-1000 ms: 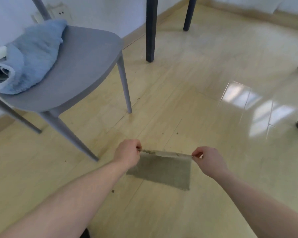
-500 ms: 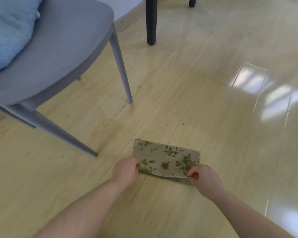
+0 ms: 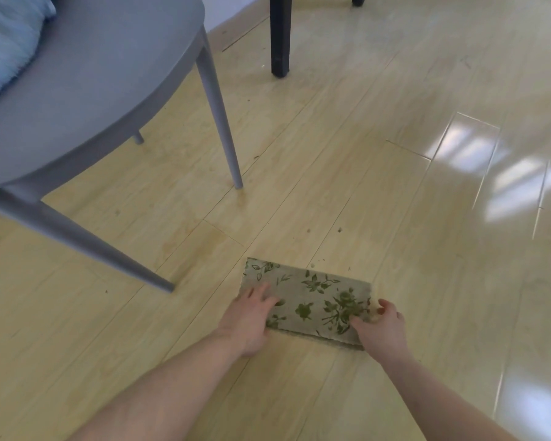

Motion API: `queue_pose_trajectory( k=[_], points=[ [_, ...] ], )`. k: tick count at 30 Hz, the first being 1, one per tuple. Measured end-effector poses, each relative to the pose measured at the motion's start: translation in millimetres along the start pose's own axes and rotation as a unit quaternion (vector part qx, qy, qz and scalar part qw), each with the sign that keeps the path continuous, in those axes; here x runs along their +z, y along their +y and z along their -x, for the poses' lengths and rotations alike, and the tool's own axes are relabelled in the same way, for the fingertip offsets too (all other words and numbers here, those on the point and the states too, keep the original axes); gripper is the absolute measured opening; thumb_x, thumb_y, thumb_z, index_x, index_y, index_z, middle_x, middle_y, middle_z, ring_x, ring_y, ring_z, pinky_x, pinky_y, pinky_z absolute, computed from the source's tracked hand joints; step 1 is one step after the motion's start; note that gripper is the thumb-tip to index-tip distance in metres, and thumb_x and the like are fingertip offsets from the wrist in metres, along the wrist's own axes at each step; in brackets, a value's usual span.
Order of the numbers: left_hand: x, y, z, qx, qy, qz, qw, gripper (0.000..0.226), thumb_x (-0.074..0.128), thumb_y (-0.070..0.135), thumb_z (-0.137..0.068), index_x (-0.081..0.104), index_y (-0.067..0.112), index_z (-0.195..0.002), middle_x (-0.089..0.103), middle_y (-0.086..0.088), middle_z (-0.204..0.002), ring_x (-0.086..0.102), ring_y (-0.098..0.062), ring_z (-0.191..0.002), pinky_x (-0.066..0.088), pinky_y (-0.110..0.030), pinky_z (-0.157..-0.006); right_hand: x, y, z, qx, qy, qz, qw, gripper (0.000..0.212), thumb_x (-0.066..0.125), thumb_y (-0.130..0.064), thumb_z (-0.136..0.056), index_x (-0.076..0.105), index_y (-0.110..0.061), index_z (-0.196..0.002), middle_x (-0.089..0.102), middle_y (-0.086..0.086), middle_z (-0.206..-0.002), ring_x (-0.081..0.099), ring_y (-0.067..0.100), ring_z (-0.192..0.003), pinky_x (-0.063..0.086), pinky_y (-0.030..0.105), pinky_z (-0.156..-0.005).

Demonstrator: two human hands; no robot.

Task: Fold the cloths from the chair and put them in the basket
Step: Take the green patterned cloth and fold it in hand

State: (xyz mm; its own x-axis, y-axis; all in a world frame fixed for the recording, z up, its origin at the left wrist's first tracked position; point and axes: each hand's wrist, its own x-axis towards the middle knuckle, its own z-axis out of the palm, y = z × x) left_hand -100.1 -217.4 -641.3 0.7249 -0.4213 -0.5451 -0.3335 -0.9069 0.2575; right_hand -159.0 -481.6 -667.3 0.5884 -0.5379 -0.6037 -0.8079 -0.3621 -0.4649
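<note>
A beige cloth with green flowers [image 3: 312, 297] lies folded flat on the wooden floor, low in the middle of the view. My left hand [image 3: 248, 316] rests on its left end with straight fingers pressing it down. My right hand [image 3: 380, 326] lies on the right end, fingers on top and the thumb at the cloth's right edge. A fluffy light blue cloth [image 3: 4, 43] lies on the grey chair [image 3: 86, 90] at the upper left. No basket is in view.
The grey chair's legs [image 3: 220, 113] stand left of the cloth. A black furniture leg [image 3: 280, 36] stands at the top middle. Glossy floor spreads to the right.
The cloth hung stretched between both hands, was then laid on the floor printed side up, and both hands have let go of its near edge and now lie flat on it.
</note>
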Motion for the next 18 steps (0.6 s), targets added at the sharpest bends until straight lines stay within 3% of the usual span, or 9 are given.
queue_pose_trajectory(
  k=[4,10,15,18],
  points=[
    [13,7,-3,-0.001,-0.044,-0.008,0.999,0.087,0.066,0.019,-0.091,0.017,0.032,-0.161,-0.002,0.001,-0.17,0.005,-0.028,-0.156,0.02,-0.047,-0.126,5,-6,0,0.069,-0.034,-0.12,0.99,0.087,0.081,-0.035,-0.082,0.031,-0.016,-0.151,0.059,0.009,-0.132,0.064,0.028,-0.11,0.059,0.043,-0.09],
    [17,12,1,0.004,-0.048,-0.001,0.999,0.085,0.066,0.022,-0.091,0.019,0.034,-0.161,0.003,0.003,-0.17,0.007,-0.026,-0.155,0.018,-0.045,-0.127,1,-8,8,0.096,-0.072,-0.187,0.975,0.04,0.074,-0.019,-0.088,0.064,-0.011,-0.125,0.068,-0.001,-0.098,0.066,0.018,-0.088,0.053,0.027,-0.067],
    [14,14,10,0.037,-0.054,0.035,0.997,0.077,0.065,0.02,-0.091,0.029,0.033,-0.159,0.017,0.005,-0.168,0.018,-0.021,-0.153,0.018,-0.038,-0.126,-20,-7,14,0.071,-0.032,-0.211,0.974,0.041,0.069,-0.01,-0.087,0.062,-0.011,-0.127,0.067,0.002,-0.103,0.063,0.017,-0.089,0.053,0.032,-0.067],
    [13,20,16,0.028,-0.003,0.055,0.998,0.071,0.066,0.021,-0.091,0.037,0.03,-0.155,0.021,0.005,-0.165,0.024,-0.021,-0.15,0.023,-0.038,-0.125,-33,-9,20,0.042,0.0,-0.254,0.966,0.046,0.068,-0.005,-0.086,0.057,-0.015,-0.129,0.066,0.003,-0.111,0.066,0.017,-0.089,0.053,0.03,-0.06]
  ],
)
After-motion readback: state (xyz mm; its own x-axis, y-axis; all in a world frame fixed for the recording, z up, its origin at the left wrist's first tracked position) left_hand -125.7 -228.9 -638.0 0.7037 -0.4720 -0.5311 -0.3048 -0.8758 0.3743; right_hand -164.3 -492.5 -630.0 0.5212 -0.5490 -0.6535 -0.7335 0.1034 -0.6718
